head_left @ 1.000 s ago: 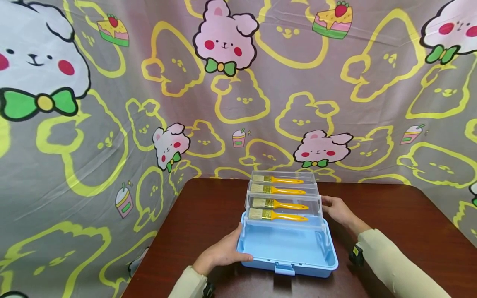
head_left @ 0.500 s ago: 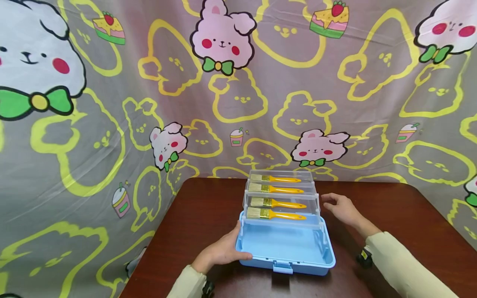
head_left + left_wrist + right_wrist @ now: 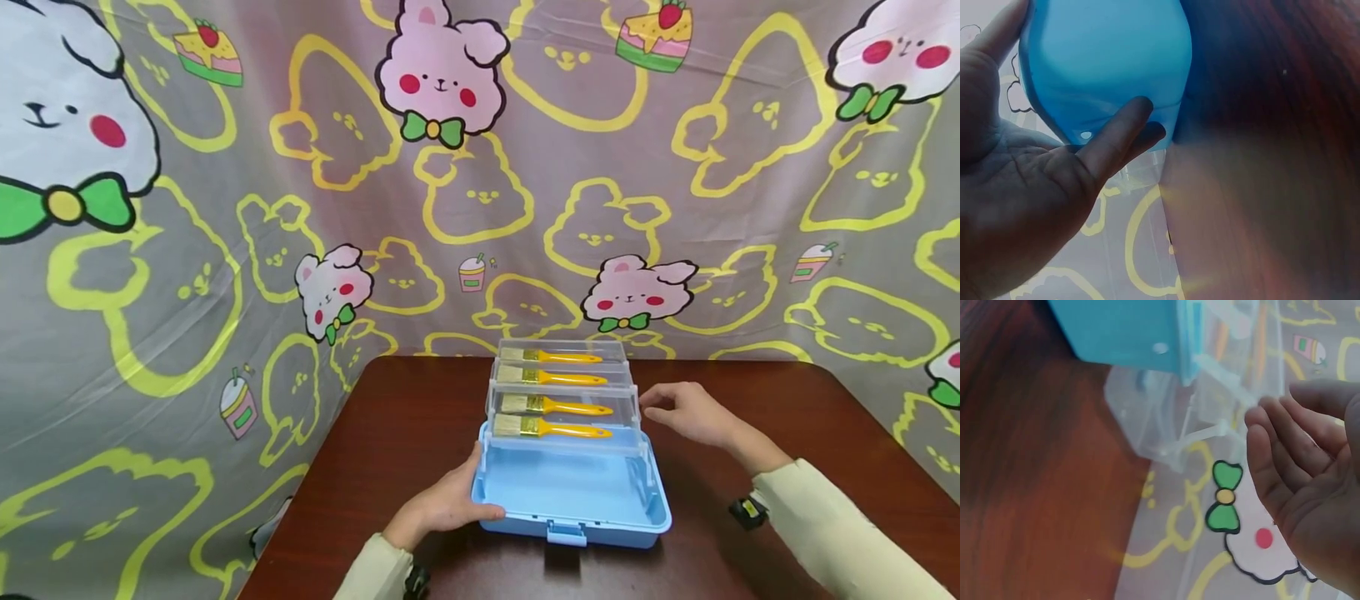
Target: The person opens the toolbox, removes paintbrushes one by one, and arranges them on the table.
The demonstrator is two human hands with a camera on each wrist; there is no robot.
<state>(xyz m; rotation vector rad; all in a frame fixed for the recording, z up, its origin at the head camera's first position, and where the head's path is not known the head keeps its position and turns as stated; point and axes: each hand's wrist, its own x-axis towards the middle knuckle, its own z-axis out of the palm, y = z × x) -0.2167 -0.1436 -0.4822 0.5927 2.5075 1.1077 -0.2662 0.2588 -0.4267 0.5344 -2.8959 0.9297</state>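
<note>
We see the right hand [image 3: 693, 412] drawn back a little from the right side of the clear trays [image 3: 558, 447], where a second ago its fingertips reach the tray edge. Now it hangs just beside that edge, its fingers bent loosely and close together, gripping nothing; whether a fingertip still brushes the plastic we cannot tell.

The left hand [image 3: 438, 500] stays at the near-left corner of the blue case [image 3: 573, 487]. We see its thumb along the near edge and its other fingers nearly straight against the left wall, thumb and fingers well apart, steadying rather than clamping.

The case stands on the table [image 3: 405, 400], somewhat nearer the left edge than the right, its latch [image 3: 566, 533] facing the near side. The trays stand stepped above its rear part toward the table's far edge, with four paintbrushes [image 3: 577, 407] lying in them, bristles to the left and handles to the right.

For the work in hand, we judge that the trays hold their raised position without the right hand's support, leaving that hand free and the case's front compartment uncovered.
</note>
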